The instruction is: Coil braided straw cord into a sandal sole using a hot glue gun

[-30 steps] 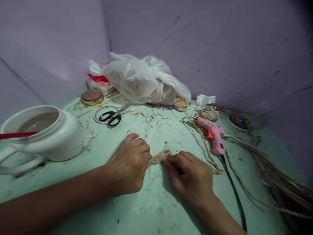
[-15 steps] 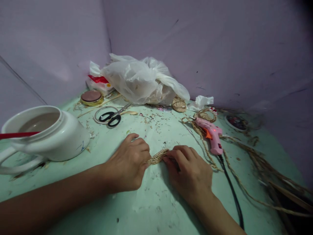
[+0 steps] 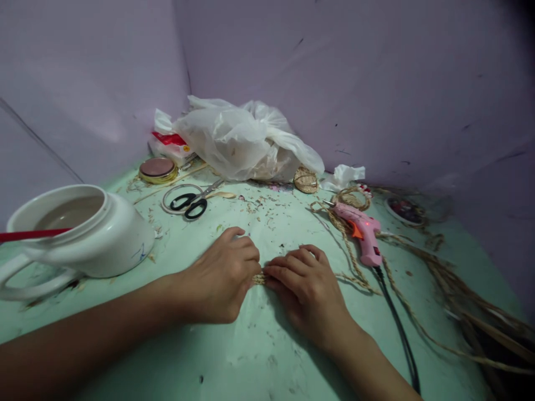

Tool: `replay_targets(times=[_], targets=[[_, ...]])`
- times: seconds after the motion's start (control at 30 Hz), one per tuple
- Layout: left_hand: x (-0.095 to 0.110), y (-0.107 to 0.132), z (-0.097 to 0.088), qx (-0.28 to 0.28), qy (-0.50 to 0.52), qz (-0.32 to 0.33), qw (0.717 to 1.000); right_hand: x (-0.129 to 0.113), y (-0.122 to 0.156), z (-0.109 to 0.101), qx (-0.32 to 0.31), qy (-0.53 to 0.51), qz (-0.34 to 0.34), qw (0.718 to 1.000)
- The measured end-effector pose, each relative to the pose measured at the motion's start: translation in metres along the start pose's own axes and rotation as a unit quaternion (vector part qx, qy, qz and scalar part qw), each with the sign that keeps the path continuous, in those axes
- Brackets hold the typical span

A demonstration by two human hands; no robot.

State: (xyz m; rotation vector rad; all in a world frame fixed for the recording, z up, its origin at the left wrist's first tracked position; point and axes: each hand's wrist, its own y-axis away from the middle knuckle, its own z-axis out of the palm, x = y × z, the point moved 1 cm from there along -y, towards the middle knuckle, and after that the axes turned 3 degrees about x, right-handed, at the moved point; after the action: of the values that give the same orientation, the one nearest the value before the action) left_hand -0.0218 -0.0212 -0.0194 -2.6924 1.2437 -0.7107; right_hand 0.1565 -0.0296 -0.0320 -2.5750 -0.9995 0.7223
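Note:
A small woven piece of straw-coloured braid (image 3: pixel 259 278) shows between my two hands, low over the green tabletop. My left hand (image 3: pixel 225 278) is closed on its left end, the fingers curled. My right hand (image 3: pixel 307 284) is closed over the other end, fingers bent and close to the left hand. Most of the braid is hidden under the fingers. To the right of my right hand lies a pink glue gun (image 3: pixel 361 228) with an orange trigger and a lit red light. Twisted cord (image 3: pixel 349 245) lies beside it.
A white pot (image 3: pixel 104 239) with a red stick (image 3: pixel 33 234) stands at left. Black-handled scissors (image 3: pixel 194 201), a round tin (image 3: pixel 157 169) and a stuffed plastic bag (image 3: pixel 246 142) lie at the back. Dry fibre strands (image 3: pixel 455 284) and a black cable (image 3: pixel 397 328) run along the right.
My right hand has moved left along the braid, closer to my left hand, so less of the braid shows. The left hand is nearly where it was.

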Motion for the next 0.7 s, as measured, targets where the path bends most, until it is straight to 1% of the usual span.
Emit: replay_targets(times=[0.13, 0.2, 0.27, 0.3, 0.37, 0.4, 0.43, 0.47, 0.53, 0.6, 0.7], targets=[[-0.005, -0.006, -0.003, -0.032, 0.022, 0.037, 0.999, 0.002, -0.001, 0.000, 0.004, -0.029, 0.001, 1.000], [-0.008, -0.007, -0.007, -0.042, 0.036, 0.035, 0.998, 0.002, -0.001, 0.000, 0.010, -0.027, 0.001, 1.000], [-0.011, -0.005, -0.015, -0.052, 0.048, 0.011, 0.997, 0.001, -0.001, 0.000, 0.013, -0.017, 0.001, 1.000], [-0.013, -0.003, -0.020, -0.039, 0.052, -0.010, 0.998, 0.000, -0.001, 0.000, 0.013, -0.013, 0.000, 1.000], [-0.015, 0.001, -0.030, 0.027, 0.048, -0.065, 0.996, -0.001, -0.001, -0.001, 0.011, -0.009, 0.000, 1.000], [-0.015, 0.003, -0.032, 0.062, 0.043, -0.086, 0.993, -0.001, -0.001, -0.001, 0.010, -0.010, 0.001, 1.000], [-0.013, 0.004, -0.033, 0.086, 0.040, -0.097, 0.991, -0.001, -0.002, -0.001, 0.010, -0.012, 0.001, 1.000], [-0.011, 0.004, -0.032, 0.090, 0.038, -0.099, 0.990, -0.001, -0.001, -0.001, 0.009, -0.013, 0.001, 1.000], [-0.004, 0.002, -0.022, 0.048, 0.034, -0.084, 0.995, -0.002, -0.001, -0.001, 0.014, -0.015, 0.001, 1.000], [0.003, -0.001, -0.009, 0.004, 0.010, -0.085, 0.996, -0.002, 0.000, 0.000, 0.023, -0.013, 0.004, 1.000], [0.008, -0.005, 0.004, -0.019, -0.013, -0.081, 0.996, -0.002, 0.003, -0.001, 0.027, -0.012, 0.015, 0.999]])
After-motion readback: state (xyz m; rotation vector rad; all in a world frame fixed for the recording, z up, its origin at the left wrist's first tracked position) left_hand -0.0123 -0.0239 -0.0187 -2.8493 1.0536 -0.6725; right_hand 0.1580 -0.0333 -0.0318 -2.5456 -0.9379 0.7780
